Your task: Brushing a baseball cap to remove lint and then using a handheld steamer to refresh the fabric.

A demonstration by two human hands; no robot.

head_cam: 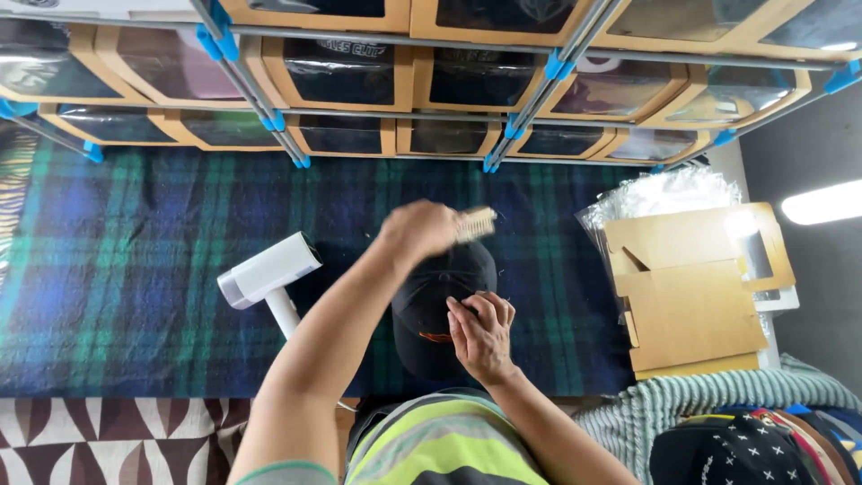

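A dark cap (429, 310) with an orange mark on its front lies on the blue and green plaid blanket (135, 269) in front of me. My left hand (416, 229) grips a small wooden brush (475, 223) just above the cap's far side; the hand is blurred. On the cap's near right side rests my right hand (482, 334), its fingers curled and pinching the fabric.
A white hand-held steamer (268, 274) lies left of the cap. Flattened brown cardboard boxes (687, 296) and clear plastic bags (660, 193) sit at the right. Shelves of windowed boxes (341, 67) run along the far side. Another dark cap (727, 454) lies at bottom right.
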